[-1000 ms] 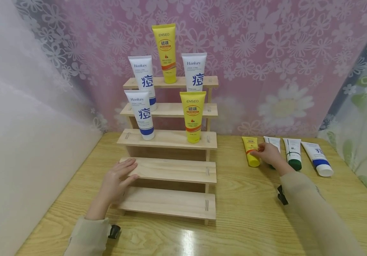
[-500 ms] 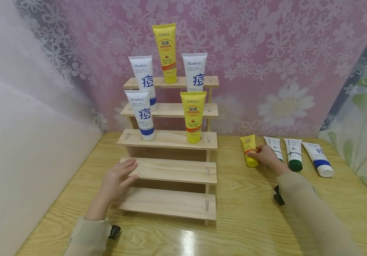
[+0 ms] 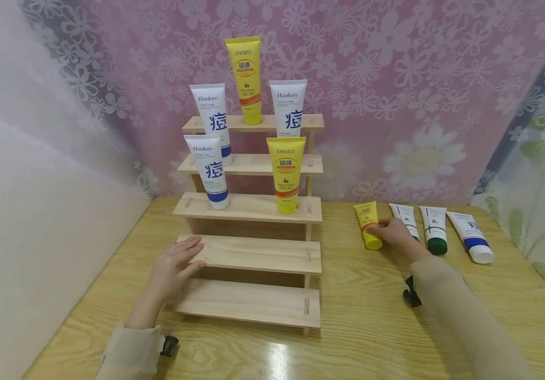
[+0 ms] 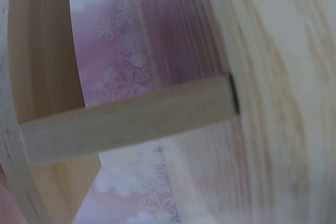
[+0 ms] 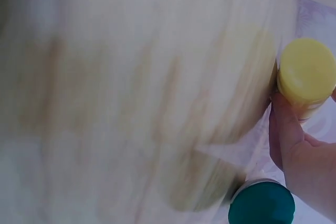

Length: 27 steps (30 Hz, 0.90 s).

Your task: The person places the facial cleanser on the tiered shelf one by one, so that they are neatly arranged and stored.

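Yellow tube (image 3: 367,217) is pinched between thumb and fingers of our right hand (image 3: 398,236), around the orange band (can't tell if it's flat on the wood or slightly raised). It's at the left end of the row, near the back of the table (image 3: 363,301).

Room: tabletop stretches left to the wooden rack (image 3: 258,253) and toward us. Tight on the right: a white tube (image 3: 403,214) just beside, partly behind our hand, then a green-capped tube (image 3: 434,224) and a blue-banded tube (image 3: 472,236). Back edge is just past the crimp.

Long axis runs front to back, crimp away and canted a bit left, cap toward us.

Our left hand (image 3: 171,268) rests on the rack's second shelf up, left end, fingers together, thumb apart.
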Tool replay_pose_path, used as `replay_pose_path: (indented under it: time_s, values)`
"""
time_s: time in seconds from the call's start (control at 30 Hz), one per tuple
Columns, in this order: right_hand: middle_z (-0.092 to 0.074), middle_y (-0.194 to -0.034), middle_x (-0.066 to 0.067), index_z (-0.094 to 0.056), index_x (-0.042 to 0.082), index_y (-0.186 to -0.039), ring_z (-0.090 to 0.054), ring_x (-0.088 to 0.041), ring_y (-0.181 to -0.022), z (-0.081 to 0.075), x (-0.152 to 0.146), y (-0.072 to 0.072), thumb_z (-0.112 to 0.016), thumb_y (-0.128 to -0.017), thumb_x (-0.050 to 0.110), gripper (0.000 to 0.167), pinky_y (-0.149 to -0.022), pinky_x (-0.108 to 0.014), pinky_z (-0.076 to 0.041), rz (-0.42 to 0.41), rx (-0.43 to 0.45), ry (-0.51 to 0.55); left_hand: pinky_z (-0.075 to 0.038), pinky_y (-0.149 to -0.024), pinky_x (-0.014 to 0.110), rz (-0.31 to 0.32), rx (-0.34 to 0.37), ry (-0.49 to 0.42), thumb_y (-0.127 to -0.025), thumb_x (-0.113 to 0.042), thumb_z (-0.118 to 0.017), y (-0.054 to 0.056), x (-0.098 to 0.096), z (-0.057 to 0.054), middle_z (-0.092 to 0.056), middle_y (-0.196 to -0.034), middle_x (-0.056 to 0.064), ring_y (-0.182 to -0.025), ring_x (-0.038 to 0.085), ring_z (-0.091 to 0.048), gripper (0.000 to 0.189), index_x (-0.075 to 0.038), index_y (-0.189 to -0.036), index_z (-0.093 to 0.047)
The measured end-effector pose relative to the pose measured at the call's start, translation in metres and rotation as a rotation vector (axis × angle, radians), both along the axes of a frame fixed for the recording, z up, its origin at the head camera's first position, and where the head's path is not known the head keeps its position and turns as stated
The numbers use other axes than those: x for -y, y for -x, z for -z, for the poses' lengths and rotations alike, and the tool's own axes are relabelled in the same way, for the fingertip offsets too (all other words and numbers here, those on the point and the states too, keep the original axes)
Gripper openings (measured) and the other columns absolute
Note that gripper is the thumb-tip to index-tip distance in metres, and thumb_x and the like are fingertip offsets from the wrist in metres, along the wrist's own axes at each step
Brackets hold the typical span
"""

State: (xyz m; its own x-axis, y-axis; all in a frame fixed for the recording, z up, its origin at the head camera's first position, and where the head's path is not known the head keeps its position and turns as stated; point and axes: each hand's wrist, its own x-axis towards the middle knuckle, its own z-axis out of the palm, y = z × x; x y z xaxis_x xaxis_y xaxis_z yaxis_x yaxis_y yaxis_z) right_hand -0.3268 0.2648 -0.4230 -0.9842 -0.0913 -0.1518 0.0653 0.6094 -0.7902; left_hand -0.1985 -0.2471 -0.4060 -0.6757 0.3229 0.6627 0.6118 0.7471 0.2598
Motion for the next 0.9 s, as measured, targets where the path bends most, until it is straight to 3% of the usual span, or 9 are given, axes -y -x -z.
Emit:
replay_pose_path:
  time_s: [0.2,0.4,0.63,0.9]
  values:
    - [-0.054,-0.091,-0.016,-0.047,-0.011,-0.113,-0.048,-0.016,-0.071,0.000,-0.001,-0.004,-0.056,-0.087,0.028,0.048,-0.060,-0.025,-0.044,0.021,0.031,0.042,-0.029,-0.099,0.048,-0.004,0.002,0.001,-0.073,-0.024,-0.071,-0.002,-0.001,0.001,-0.057,-0.116,0.012,-0.108,0.028,-0.051,0.040,0.000,-0.105,-0.064]
    - [-0.036,-0.126,-0.031,-0.020,-0.012,-0.134,-0.047,-0.030,-0.102,-0.007,0.002,-0.014,-0.052,-0.089,0.033,0.071,-0.076,-0.025,-0.047,0.064,0.093,0.115,-0.027,-0.100,0.047,-0.014,0.021,0.000,-0.073,-0.023,-0.071,-0.003,-0.001,0.001,-0.056,-0.117,0.012,-0.109,0.028,-0.050,0.041,0.000,-0.106,-0.064]
    - [-0.034,-0.129,-0.032,-0.020,-0.011,-0.135,-0.050,-0.027,-0.101,-0.016,0.003,-0.024,-0.052,-0.088,0.036,0.074,-0.074,-0.021,-0.048,0.060,0.043,0.182,-0.026,-0.102,0.043,-0.013,0.008,-0.005,-0.073,-0.024,-0.071,0.000,0.001,0.003,-0.056,-0.117,0.010,-0.110,0.026,-0.050,0.041,-0.002,-0.106,-0.064]
    - [-0.024,-0.139,-0.025,-0.010,-0.003,-0.140,-0.034,-0.031,-0.121,-0.030,0.012,-0.044,-0.054,-0.086,0.040,0.082,-0.093,-0.032,-0.040,0.077,0.067,0.342,-0.027,-0.101,0.043,-0.013,0.004,-0.002,-0.074,-0.027,-0.070,0.000,0.001,0.002,-0.057,-0.117,0.010,-0.109,0.026,-0.051,0.041,-0.001,-0.106,-0.064]
